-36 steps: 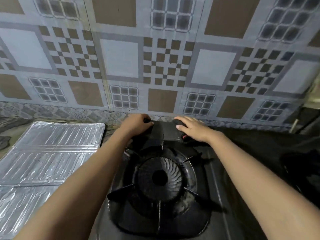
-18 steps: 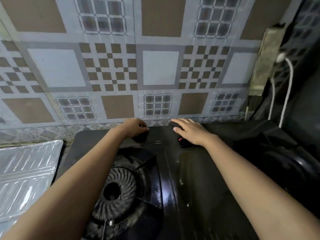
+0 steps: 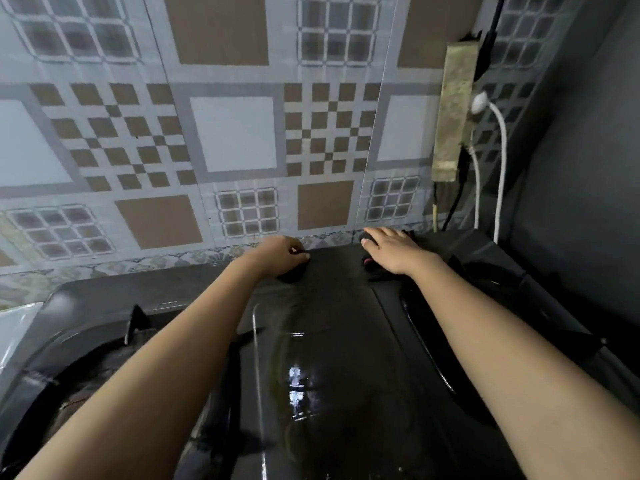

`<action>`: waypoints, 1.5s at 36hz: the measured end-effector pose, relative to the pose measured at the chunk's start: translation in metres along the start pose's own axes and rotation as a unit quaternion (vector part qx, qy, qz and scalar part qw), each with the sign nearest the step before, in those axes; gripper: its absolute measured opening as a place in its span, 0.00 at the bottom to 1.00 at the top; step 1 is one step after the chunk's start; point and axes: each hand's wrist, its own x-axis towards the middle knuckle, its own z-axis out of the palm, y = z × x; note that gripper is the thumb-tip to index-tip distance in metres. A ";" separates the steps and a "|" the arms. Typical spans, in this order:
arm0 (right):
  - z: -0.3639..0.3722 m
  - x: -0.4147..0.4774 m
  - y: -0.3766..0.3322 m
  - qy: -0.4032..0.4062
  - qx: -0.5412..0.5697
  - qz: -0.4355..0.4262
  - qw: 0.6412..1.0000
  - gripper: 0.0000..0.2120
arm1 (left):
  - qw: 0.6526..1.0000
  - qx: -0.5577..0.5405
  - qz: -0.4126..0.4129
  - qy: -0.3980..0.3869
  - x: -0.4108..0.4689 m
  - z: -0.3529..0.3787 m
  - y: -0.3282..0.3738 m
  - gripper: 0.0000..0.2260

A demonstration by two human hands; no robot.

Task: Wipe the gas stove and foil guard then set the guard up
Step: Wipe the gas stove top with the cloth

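Note:
The black gas stove [image 3: 311,341] fills the lower view, and its middle panel is wet and shiny. My left hand [image 3: 280,254] is curled at the stove's back edge, gripping a lump of dark cloth [image 3: 293,273]. My right hand [image 3: 391,247] lies with fingers stretched over another dark bunch of cloth [image 3: 381,275] that shows a pink spot. I cannot tell whether both bunches are one cloth. Only a sliver of the silver foil guard [image 3: 14,327] shows, lying flat at the left edge. My left forearm covers much of the left burner grate [image 3: 135,323].
A tiled wall [image 3: 235,133] rises right behind the stove. A taped-over power strip [image 3: 453,112] hangs at the right, with a white plug and cable [image 3: 500,161] running down behind the stove. A dark wall [image 3: 581,168] closes the right side.
Both hands have slid to the right along the stove's back edge, and the view has swung right with them. The foil guard and left burner have almost left the view.

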 end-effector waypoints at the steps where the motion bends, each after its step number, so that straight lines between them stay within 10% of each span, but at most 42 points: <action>1: -0.001 0.001 0.004 0.002 0.000 0.009 1.000 0.26 | 1.000 -0.002 0.000 0.001 0.002 0.002 0.003 0.16; 32: 0.038 -0.032 -0.079 0.097 0.067 0.236 0.965 0.30 | 0.995 0.036 -0.041 -0.082 -0.049 -0.029 -0.079 0.30; 54: 0.083 -0.037 -0.197 0.069 -0.003 -0.107 0.992 0.25 | 0.994 0.039 -0.097 -0.027 -0.096 -0.061 -0.195 0.28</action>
